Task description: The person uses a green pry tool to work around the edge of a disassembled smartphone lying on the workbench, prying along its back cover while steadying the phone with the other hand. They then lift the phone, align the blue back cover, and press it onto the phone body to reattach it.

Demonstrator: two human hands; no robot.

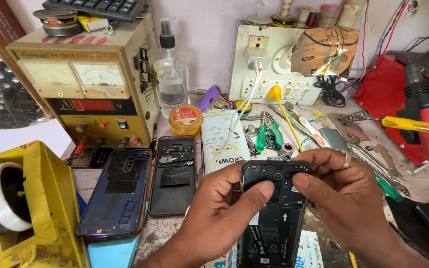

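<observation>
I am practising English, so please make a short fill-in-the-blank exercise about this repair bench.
1. Both hands, the left hand and right hand, hold an opened black ____.
2. The tape dispenser at the left is ____ in colour.
3. The right hand wears a ____ on one finger.

Missing words: phone; yellow; ring

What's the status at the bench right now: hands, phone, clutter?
Left hand and right hand both grip opened black phone, thumbs near its camera end. Two phone parts lie left. Tools behind.
</observation>
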